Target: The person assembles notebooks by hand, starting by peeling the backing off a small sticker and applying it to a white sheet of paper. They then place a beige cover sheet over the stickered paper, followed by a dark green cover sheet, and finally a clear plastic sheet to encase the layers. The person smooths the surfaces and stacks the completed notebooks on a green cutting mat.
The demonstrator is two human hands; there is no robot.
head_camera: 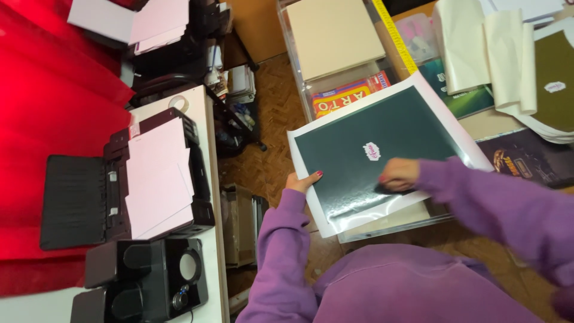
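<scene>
A glossy sheet (371, 173) printed dark green with a white border and a small white emblem in its middle is held flat in front of me. My left hand (302, 180) grips its left edge, thumb on top. My right hand (397, 174) presses on the sheet's lower right part, fingers curled on the surface. Both arms wear purple sleeves. The sheet hangs over a clear plastic bin (394, 224) beneath it.
A black printer (149, 179) with pink sheets stands on a white table at the left, with a black speaker (149, 278) below it. Clear bins with cream paper (332, 36) and a colourful box (350, 96) lie ahead. More printed sheets (526, 155) pile at right.
</scene>
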